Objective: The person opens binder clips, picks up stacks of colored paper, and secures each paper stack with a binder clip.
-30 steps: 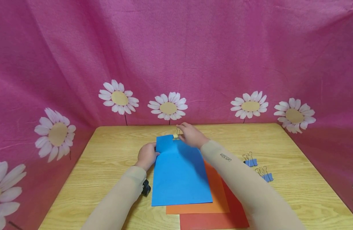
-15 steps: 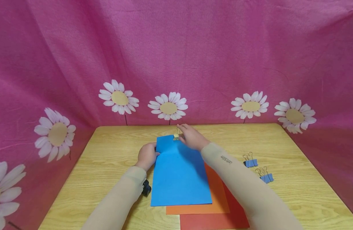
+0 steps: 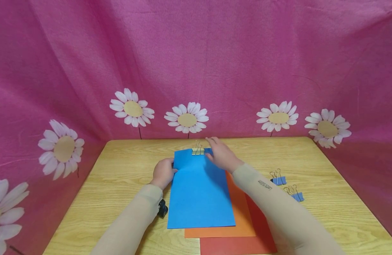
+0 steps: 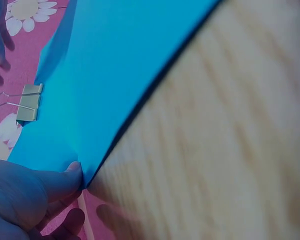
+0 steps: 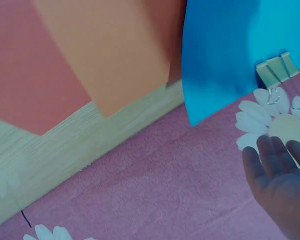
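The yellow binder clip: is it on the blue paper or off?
On: both wrist views show the yellow binder clip clamped over an edge of the blue paper.

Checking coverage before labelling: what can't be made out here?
Head: far side of the left hand, hidden by the blue paper.
Head: back of the yellow binder clip, hidden by that paper.
Head: much of the red paper, covered by orange paper and right sleeve.
Head: near edge of the wooden table, cut off at bottom.
Right wrist: part of the right hand, cut off by right edge.
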A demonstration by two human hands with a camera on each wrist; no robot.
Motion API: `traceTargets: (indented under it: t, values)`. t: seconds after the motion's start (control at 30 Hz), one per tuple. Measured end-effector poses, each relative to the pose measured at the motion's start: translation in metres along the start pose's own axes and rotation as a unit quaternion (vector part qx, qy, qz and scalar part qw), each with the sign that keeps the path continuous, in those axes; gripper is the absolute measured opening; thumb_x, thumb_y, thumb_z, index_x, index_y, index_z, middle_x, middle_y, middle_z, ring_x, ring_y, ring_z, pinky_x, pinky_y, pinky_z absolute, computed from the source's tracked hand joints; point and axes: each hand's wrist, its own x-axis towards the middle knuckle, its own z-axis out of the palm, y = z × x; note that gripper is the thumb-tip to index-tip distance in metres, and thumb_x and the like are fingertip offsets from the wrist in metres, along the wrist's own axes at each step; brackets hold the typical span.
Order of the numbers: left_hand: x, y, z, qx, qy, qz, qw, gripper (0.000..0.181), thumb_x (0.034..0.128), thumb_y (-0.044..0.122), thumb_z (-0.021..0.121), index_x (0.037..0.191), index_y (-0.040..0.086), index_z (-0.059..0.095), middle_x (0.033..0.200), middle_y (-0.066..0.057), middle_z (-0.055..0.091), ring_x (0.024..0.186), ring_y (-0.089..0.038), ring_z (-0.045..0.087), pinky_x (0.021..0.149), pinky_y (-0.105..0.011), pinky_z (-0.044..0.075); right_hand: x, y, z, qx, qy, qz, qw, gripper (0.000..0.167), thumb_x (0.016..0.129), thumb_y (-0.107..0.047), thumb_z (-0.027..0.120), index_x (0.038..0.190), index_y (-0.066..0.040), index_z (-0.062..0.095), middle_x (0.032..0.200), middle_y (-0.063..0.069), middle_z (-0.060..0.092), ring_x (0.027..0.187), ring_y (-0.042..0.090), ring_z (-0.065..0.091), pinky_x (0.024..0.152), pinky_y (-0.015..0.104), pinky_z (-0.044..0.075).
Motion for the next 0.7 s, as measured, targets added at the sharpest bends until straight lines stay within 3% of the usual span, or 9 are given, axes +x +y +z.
traceTargets:
  t: [0.13,0.27,0.43,0.7]
  values:
    - [0.001,0.000,0.000,-0.002,-0.005,-0.004,1.0000,0.016,0.0960,0.004,0.070,0.112,0.002,0.073,0.105,-0.012,0.074,0.099,-0.028,0.068,0.091,-0.045,0.055,-0.019,0.002,-0.003,-0.006,0.005,-0.010,0.9999,0.056,0.098,-0.020,0.072,0.144,0.004,0.051,0.139,0.020,0.056,0.132,0.036,0.053,0.114,0.048,0.045]
    - [0.002,0.000,-0.001,-0.004,-0.005,-0.007,1.0000,0.013,0.0963,0.005,0.070,0.109,0.003,0.072,0.099,-0.010,0.073,0.092,-0.026,0.066,0.087,-0.043,0.054,-0.042,0.002,-0.007,-0.021,-0.026,-0.019,0.9992,0.049,0.094,-0.022,0.077,0.134,0.002,0.059,0.129,0.018,0.060,0.122,0.034,0.058,0.108,0.047,0.050]
    - [0.002,0.001,-0.002,-0.002,-0.003,-0.006,1.0000,0.003,0.0955,0.005,0.071,0.096,0.005,0.068,0.085,-0.007,0.066,0.080,-0.022,0.059,0.077,-0.038,0.050,-0.066,0.002,-0.007,-0.031,-0.076,-0.017,0.9965,0.052,0.090,-0.024,0.082,0.131,0.000,0.061,0.127,0.017,0.061,0.120,0.033,0.059,0.104,0.046,0.052]
    - [0.000,0.001,-0.001,0.002,-0.002,0.000,1.0000,0.010,0.0950,0.005,0.072,0.089,0.004,0.064,0.081,-0.006,0.059,0.075,-0.022,0.053,0.070,-0.034,0.043,-0.096,0.004,-0.007,-0.019,-0.134,-0.026,0.9905,0.060,0.085,-0.024,0.087,0.132,0.002,0.060,0.130,0.018,0.059,0.120,0.034,0.061,0.102,0.047,0.054]
